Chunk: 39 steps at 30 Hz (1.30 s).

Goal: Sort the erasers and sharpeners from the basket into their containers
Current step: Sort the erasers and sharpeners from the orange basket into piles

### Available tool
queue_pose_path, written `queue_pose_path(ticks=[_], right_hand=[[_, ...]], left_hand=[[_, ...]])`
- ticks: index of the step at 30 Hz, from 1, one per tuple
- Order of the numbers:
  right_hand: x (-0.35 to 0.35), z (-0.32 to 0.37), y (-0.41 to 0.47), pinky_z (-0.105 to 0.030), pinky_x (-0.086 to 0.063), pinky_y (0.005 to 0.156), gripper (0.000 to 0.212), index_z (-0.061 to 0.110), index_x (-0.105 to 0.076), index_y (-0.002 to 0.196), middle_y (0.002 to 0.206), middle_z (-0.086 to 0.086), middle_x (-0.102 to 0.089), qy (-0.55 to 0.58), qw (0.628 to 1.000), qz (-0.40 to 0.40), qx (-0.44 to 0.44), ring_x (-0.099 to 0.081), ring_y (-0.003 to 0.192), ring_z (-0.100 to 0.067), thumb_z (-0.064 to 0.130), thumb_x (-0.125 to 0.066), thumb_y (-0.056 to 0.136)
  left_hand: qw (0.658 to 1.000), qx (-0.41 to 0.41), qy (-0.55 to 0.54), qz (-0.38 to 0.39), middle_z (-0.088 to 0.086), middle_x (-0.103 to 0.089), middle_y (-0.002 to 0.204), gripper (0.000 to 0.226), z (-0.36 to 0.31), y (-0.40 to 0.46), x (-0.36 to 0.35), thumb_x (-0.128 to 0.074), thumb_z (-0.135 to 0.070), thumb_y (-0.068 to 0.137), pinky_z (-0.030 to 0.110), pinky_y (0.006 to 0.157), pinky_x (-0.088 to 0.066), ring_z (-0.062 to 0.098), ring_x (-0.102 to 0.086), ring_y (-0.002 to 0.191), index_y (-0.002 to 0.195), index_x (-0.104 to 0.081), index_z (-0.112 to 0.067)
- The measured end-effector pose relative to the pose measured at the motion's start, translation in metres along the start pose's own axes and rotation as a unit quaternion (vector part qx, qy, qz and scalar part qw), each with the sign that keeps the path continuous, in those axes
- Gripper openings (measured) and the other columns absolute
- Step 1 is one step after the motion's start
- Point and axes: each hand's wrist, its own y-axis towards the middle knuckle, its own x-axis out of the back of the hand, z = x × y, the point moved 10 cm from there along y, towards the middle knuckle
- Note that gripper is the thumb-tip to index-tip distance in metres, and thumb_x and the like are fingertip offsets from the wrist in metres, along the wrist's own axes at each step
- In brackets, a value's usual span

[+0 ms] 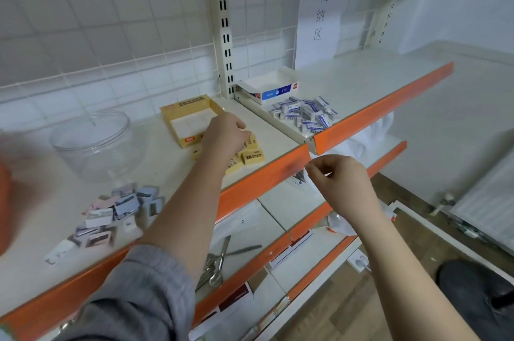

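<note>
Several yellow erasers (251, 156) under left grip (224, 133)

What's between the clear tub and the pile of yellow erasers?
In the head view, the open yellow box and the left hand lie between the clear tub and yellow erasers.

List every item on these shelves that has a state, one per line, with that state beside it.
Clear jar: open, no lid, looks empty.
Yellow box: open, looks empty.
White and blue box: open, contents hidden.
Yellow erasers: loose beside the yellow box.
Blue and white erasers: loose heap.
Sharpeners: loose pile.
Left hand: fingers on the yellow erasers.
Right hand: fingers curled, contents unclear.
</note>
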Motion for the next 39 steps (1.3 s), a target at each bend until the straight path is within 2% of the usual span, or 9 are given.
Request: queue_pose_path(ticks=[2, 7, 13, 17, 21, 27, 32, 36, 39], right_hand=[[-0.003, 0.006, 0.001, -0.015, -0.032, 0.048, 0.015, 0.026, -0.065, 0.080, 0.082, 0.007, -0.066, -0.009, 1.000, 0.011, 0.016, -0.046, 0.043, -0.001, 0.026, -0.055, 0.092], [-0.016, 0.030, 0.001, -0.015, -0.040, 0.055, 0.015, 0.020, -0.071, 0.088, 0.079, 0.010, -0.065, -0.023, 0.997, 0.044, 0.060, -0.057, 0.062, -0.004, 0.024, -0.057, 0.091], [-0.042, 0.093, -0.012, -0.012, -0.039, 0.053, 0.014, 0.019, -0.073, 0.091, 0.083, 0.006, -0.068, -0.032, 0.991, 0.035, 0.125, -0.055, 0.060, -0.002, 0.023, -0.059, 0.089], [-0.078, 0.157, -0.037, -0.026, -0.048, 0.066, 0.014, 0.020, -0.073, 0.088, 0.086, 0.004, -0.071, -0.015, 0.985, 0.043, 0.167, -0.064, 0.075, -0.015, 0.022, -0.060, 0.088], [-0.123, 0.218, -0.071, -0.028, -0.048, 0.065, 0.016, 0.019, -0.073, 0.092, 0.084, 0.003, -0.071, 0.010, 0.981, 0.031, 0.192, -0.065, 0.075, -0.017, 0.023, -0.058, 0.089], [-0.191, 0.295, -0.122, -0.029, -0.047, 0.067, 0.014, 0.019, -0.073, 0.088, 0.081, 0.003, -0.071, 0.076, 0.980, 0.009, 0.186, -0.064, 0.075, -0.016, 0.021, -0.059, 0.088], [-0.215, 0.367, -0.143, -0.032, -0.051, 0.073, 0.016, 0.018, -0.074, 0.094, 0.085, 0.000, -0.073, 0.087, 0.964, -0.003, 0.252, -0.065, 0.075, -0.016, 0.019, -0.060, 0.086], [-0.241, 0.418, -0.127, -0.033, -0.051, 0.080, 0.020, 0.017, -0.073, 0.101, 0.092, -0.001, -0.072, 0.008, 0.948, 0.047, 0.314, -0.065, 0.085, -0.019, 0.020, -0.060, 0.086], [-0.286, 0.445, -0.102, -0.029, -0.050, 0.080, 0.021, 0.017, -0.072, 0.105, 0.100, -0.002, -0.070, -0.123, 0.909, 0.143, 0.372, -0.063, 0.091, -0.018, 0.024, -0.063, 0.087]], left_hand=[[1.000, -0.003, -0.002, -0.014, -0.002, -0.068, 0.101, 0.022, 0.000, -0.007, 0.011, -0.061, -0.025, 0.089, 0.026, 0.070, -0.048, 0.004, -0.054, 0.064, 0.109, -0.069, -0.017], [0.997, -0.005, -0.041, -0.066, -0.004, -0.070, 0.098, 0.018, 0.006, -0.038, 0.059, -0.055, -0.019, 0.091, 0.037, 0.079, -0.056, 0.017, -0.066, 0.083, 0.097, -0.072, -0.018], [0.986, -0.011, 0.015, -0.163, 0.003, -0.071, 0.086, 0.021, 0.039, -0.096, 0.153, -0.053, -0.017, 0.089, 0.039, 0.074, -0.055, 0.021, -0.063, 0.077, 0.081, -0.072, -0.016], [0.971, -0.011, 0.053, -0.232, 0.010, -0.055, 0.070, 0.020, 0.088, -0.134, 0.230, -0.053, -0.018, 0.087, 0.041, 0.072, -0.052, 0.019, -0.046, 0.067, 0.067, -0.056, -0.021], [0.967, 0.015, 0.068, -0.244, 0.011, -0.067, 0.076, 0.021, 0.153, -0.164, 0.289, -0.055, -0.017, 0.088, 0.036, 0.073, -0.049, 0.028, -0.061, 0.079, 0.078, -0.071, -0.009], [0.971, 0.042, 0.084, -0.218, -0.003, -0.070, 0.093, 0.019, 0.238, -0.204, 0.358, -0.056, -0.020, 0.090, 0.026, 0.075, -0.046, 0.014, -0.061, 0.083, 0.090, -0.075, -0.017], [0.970, 0.073, 0.091, -0.213, -0.014, -0.055, 0.073, 0.019, 0.289, -0.231, 0.390, -0.055, -0.025, 0.093, 0.029, 0.072, -0.044, 0.003, -0.050, 0.066, 0.093, -0.073, -0.021], [0.972, 0.076, 0.080, -0.210, -0.014, -0.061, 0.086, 0.019, 0.307, -0.238, 0.396, -0.055, -0.029, 0.092, 0.024, 0.073, -0.041, 0.006, -0.054, 0.079, 0.102, -0.072, -0.027], [0.970, 0.079, 0.074, -0.218, -0.008, -0.067, 0.094, 0.020, 0.309, -0.240, 0.398, -0.055, -0.030, 0.092, 0.029, 0.079, -0.048, 0.012, -0.060, 0.086, 0.103, -0.072, -0.026]])
